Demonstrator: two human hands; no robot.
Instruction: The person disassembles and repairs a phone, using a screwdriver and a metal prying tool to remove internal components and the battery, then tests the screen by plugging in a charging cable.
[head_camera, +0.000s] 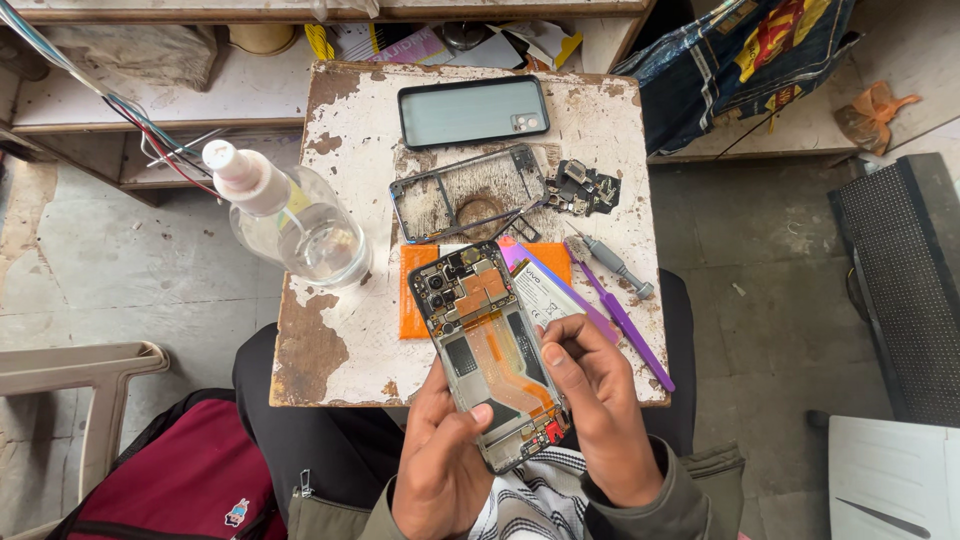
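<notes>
left hand (440, 455): fingers wrap the opened phone (492, 355) from below, tilting it up at the near tabletop (330, 330) edge
right hand (600, 410): fingers pressed together, thumb on its battery bay
far: back cover (472, 110), frame (465, 195), purple pry tool (625, 320) within reach

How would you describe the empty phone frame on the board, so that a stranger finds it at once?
On the worn white board, look below the dark phone back cover near the far edge. The phone frame lies there: only a thin rim, with bare board showing through, unlike the solid cover.
</notes>
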